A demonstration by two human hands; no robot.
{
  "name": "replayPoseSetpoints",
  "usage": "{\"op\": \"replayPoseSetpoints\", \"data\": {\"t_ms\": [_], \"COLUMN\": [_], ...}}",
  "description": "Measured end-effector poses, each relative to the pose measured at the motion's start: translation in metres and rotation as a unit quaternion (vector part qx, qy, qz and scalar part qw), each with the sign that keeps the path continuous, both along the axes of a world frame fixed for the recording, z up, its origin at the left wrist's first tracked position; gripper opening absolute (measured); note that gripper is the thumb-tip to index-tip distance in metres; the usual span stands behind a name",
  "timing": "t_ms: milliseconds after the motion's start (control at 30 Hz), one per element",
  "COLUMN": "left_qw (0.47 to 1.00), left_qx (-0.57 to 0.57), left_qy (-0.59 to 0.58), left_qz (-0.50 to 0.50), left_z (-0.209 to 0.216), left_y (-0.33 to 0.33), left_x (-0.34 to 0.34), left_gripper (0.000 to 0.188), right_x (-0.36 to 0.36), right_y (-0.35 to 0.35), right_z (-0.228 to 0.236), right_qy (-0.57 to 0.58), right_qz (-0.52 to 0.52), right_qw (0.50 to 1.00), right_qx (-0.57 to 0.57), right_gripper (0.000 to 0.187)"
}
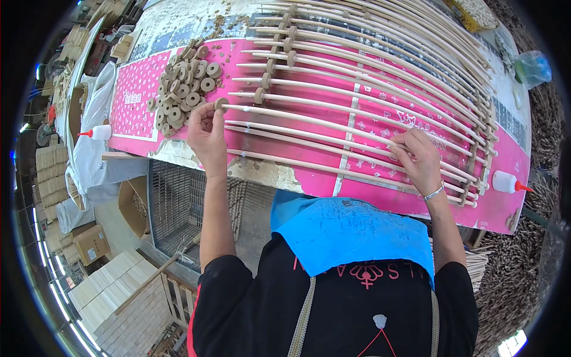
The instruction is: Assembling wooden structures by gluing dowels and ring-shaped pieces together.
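My left hand [208,132] pinches a round wooden disc [220,105] with a centre hole, held at the left tip of a long pale wooden dowel [309,120]. Fingers closed, my right hand [419,156] grips a dowel toward its right end; it looks like the same one, though the fingers partly cover it. Several more dowels lie side by side across the pink sheet [262,163], and those farther back carry a disc near the left end. Beside my left hand rises a heap of loose discs [185,83]. Discs also sit along the dowels' right ends.
A white glue bottle with a red tip [504,182] stands right of the dowels; another glue bottle [98,132] lies at the table's left edge. A clear bluish plastic container [532,69] is at the far right. A metal cage [178,196] stands below the table's front edge.
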State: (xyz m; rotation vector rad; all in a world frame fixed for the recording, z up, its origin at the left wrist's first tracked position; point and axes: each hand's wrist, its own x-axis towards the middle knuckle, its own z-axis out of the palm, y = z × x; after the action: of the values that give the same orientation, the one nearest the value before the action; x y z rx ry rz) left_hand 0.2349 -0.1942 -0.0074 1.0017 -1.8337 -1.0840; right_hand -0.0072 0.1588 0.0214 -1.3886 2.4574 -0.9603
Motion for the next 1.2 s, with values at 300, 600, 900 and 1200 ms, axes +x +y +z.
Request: {"op": "replayPoseSetpoints", "data": {"t_ms": [300,600,900,1200], "left_qw": [0.996,0.993,0.985,0.972], "left_qx": [-0.081,-0.092,-0.128,-0.179], "left_qy": [-0.045,-0.064,-0.115,-0.144], "left_qz": [-0.001,-0.025,-0.023,-0.039], "left_z": [0.004,0.006,-0.003,-0.009], "left_y": [0.026,0.05,0.059,0.052], "left_x": [-0.015,-0.027,-0.025,-0.015], "left_gripper": [0.014,0.014,0.015,0.017], "right_x": [0.005,0.001,0.004,0.006], "right_y": [-0.011,-0.014,-0.017,-0.024], "right_z": [0.003,-0.004,-0.013,-0.049], "right_qy": [0.036,0.055,0.027,0.149], "right_qz": [0.013,0.0,-0.019,-0.002], "right_qw": [0.999,0.998,0.999,0.989], "right_qx": [-0.023,-0.003,0.012,-0.008], "right_gripper": [0.017,0.018,0.014,0.014]}}
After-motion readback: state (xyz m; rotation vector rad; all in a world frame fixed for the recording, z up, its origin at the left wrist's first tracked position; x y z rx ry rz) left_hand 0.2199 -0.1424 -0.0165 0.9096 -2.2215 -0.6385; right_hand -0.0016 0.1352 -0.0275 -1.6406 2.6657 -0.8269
